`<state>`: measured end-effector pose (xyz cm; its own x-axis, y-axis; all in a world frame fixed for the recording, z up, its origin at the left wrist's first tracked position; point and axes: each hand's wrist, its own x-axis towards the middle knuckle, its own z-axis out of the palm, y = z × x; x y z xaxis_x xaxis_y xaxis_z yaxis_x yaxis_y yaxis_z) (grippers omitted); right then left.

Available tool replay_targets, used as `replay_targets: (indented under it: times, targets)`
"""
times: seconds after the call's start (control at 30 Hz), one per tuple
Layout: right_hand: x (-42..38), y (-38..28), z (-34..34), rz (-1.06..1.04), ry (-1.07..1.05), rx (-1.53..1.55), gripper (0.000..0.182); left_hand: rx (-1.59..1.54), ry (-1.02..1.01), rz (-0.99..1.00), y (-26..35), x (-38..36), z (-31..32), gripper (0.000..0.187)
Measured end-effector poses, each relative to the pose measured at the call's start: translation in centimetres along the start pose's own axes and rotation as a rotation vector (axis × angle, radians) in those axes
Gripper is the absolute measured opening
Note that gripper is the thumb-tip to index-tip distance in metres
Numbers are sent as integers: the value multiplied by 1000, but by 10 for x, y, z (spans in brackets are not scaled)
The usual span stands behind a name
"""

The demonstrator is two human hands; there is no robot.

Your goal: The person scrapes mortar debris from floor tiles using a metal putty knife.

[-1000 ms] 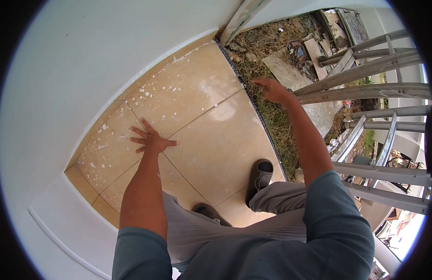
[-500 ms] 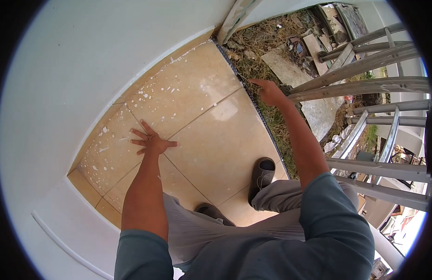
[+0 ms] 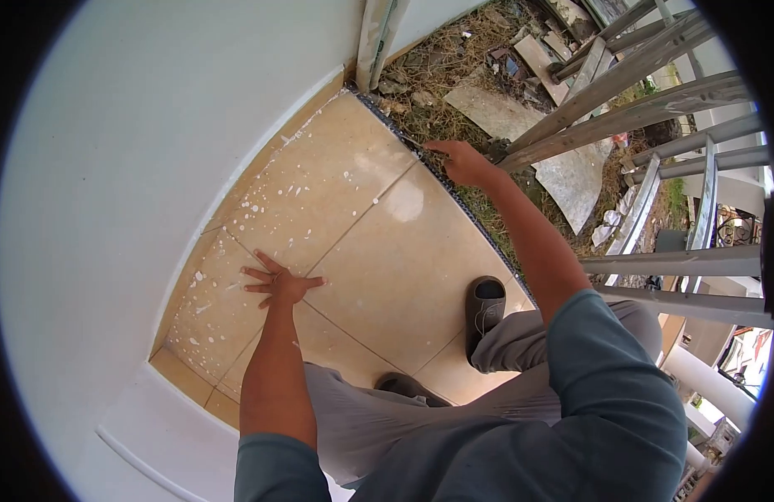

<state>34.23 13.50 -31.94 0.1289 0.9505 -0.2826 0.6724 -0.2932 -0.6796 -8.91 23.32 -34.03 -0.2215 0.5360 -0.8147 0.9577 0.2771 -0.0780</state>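
My left hand [image 3: 280, 281] rests on the beige tile floor [image 3: 395, 276] with its fingers spread. White paint splatters [image 3: 251, 205] dot the tiles around it, thickest toward the wall. Over the dark floor edge [image 3: 475, 213], my right hand [image 3: 460, 161] is closed, its index finger reaching toward the tiles. A thin, slender shape seems to extend from its fingertips, too small to make out.
A white wall [image 3: 144, 159] curves along the left, with a tile skirting [image 3: 179, 383] at its foot. Dry grass and debris [image 3: 487, 84] lie beyond the floor edge. Wooden ladder rails [image 3: 629, 117] stand at right, and dark shoes [image 3: 485, 309] are on the tiles below.
The view has shifted, so the floor and wall sit slightly differently in frame. My left hand stays spread on the tiles; my right hand keeps its closed pose near the floor edge.
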Motion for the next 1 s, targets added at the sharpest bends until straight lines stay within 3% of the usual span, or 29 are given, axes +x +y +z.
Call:
replay_targets:
  times: [0.1, 0.3, 0.4, 0.5, 0.6, 0.8, 0.9, 1.0]
  targets:
    - [-9, -21, -11, 187, -107, -12, 64, -5, -5, -8, -2, 2, 4, 176]
    - [-8, -12, 11, -3, 69, -99, 65, 15, 13, 2, -2, 4, 2, 176]
    - [5, -20, 8, 172, -18, -117, 66, 17, 5, 6, -6, 2, 5, 177]
    - [21, -31, -7, 203, -96, -105, 67, 22, 6, 33, -1, 3, 2, 177]
    - [20, -17, -16, 54, -120, -114, 69, 38, 9, 13, 0, 3, -1, 177]
    - [28, -8, -17, 115, -136, -158, 71, 53, 4, 22, -1, 5, 3, 178]
    - [24, -6, -16, -19, -74, -145, 70, 25, -8, -3, -1, 3, 3, 179]
    - [27, -27, -12, 209, -94, -124, 70, 18, 0, 37, 0, 5, 3, 179]
